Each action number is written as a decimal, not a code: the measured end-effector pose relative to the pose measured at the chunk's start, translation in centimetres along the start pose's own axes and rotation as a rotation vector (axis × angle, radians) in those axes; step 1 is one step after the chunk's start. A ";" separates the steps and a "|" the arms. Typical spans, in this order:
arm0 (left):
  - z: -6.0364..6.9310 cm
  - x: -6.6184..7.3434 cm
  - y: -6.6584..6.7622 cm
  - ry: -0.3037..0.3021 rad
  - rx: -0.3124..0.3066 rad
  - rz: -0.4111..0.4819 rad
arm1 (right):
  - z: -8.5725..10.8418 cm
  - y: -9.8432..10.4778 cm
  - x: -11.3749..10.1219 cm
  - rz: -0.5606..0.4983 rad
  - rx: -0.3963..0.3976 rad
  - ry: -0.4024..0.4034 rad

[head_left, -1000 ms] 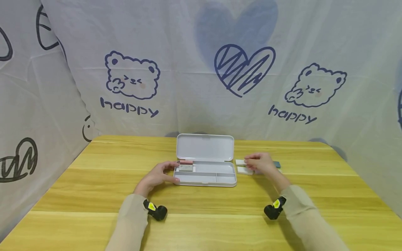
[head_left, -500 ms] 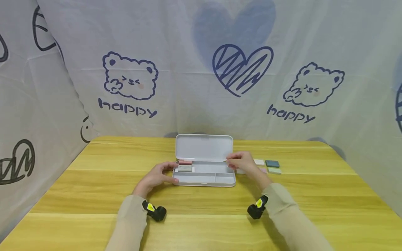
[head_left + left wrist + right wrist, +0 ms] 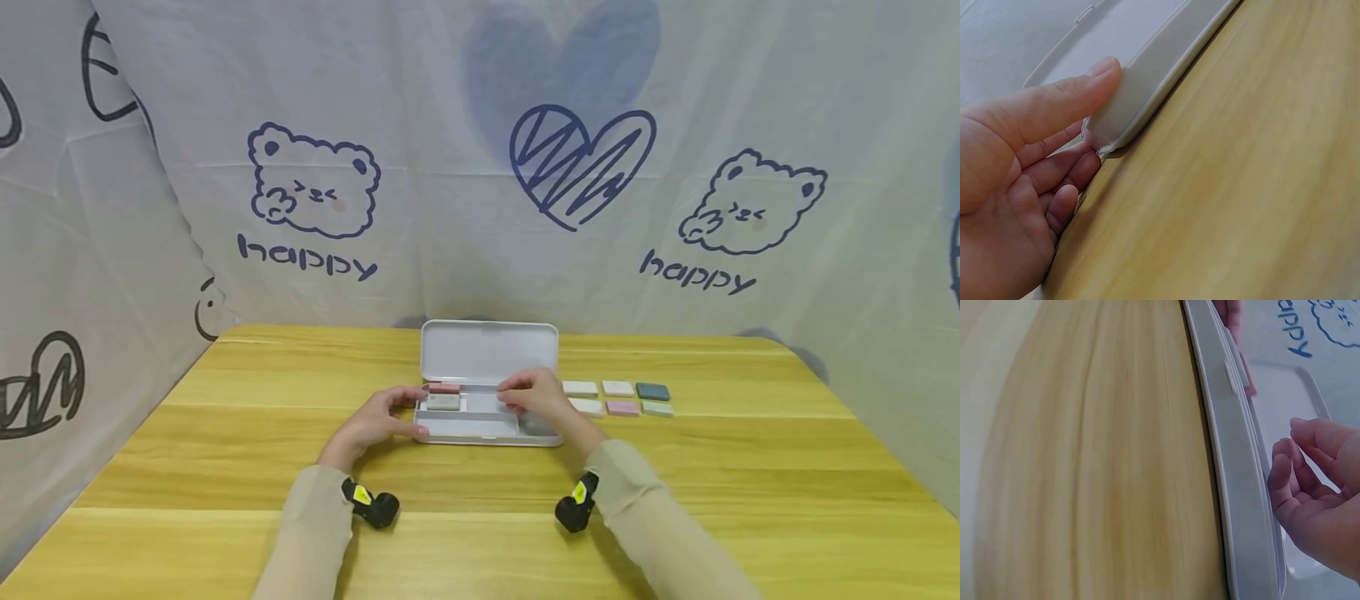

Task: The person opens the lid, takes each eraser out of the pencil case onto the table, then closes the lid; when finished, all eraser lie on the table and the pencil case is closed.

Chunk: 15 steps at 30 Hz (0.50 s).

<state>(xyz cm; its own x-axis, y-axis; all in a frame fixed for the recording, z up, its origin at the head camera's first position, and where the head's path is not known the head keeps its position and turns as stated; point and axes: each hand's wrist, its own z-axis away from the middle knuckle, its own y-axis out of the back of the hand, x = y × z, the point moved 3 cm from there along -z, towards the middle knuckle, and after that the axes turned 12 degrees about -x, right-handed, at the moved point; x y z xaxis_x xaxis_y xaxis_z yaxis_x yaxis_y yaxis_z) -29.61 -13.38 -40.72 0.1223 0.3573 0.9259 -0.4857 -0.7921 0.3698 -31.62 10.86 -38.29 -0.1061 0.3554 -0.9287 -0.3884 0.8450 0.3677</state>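
A wood-grain table is being used here, with a white pencil case sat on it, lid flipped open at its back. The case's left end is gripped by the left hand, fingers wrapped round the corner. The right hand is held over the case's rear tray, right of centre, fingers loosely bent, nothing seen pinched in them. At that tray's left end, a grey eraser is parked, with a red eraser behind it. Right of the case, six more are laid in two rows: three white erasers, plus a blue eraser, pink eraser and pale green eraser. If the grey one's to be lifted out, it's probably best pinched by its sides and raised straight up, case kept pinned, red one left unbumped.
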 end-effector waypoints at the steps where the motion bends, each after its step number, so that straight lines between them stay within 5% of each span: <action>1: 0.0 0.0 0.0 0.004 0.002 0.003 | -0.2 -0.3 -0.1 0.016 -0.007 -0.001; 15: 0.0 0.1 0.0 0.023 -0.007 0.043 | -1.5 -3.0 -1.5 0.096 -0.029 0.009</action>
<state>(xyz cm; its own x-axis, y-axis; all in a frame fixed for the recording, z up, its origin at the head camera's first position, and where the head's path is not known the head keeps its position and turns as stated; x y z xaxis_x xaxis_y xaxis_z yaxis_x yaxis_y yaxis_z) -29.56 -13.34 -40.62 0.0812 0.3348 0.9388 -0.4959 -0.8035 0.3295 -31.64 7.18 -38.09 -0.1519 0.4302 -0.8898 -0.4022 0.7955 0.4533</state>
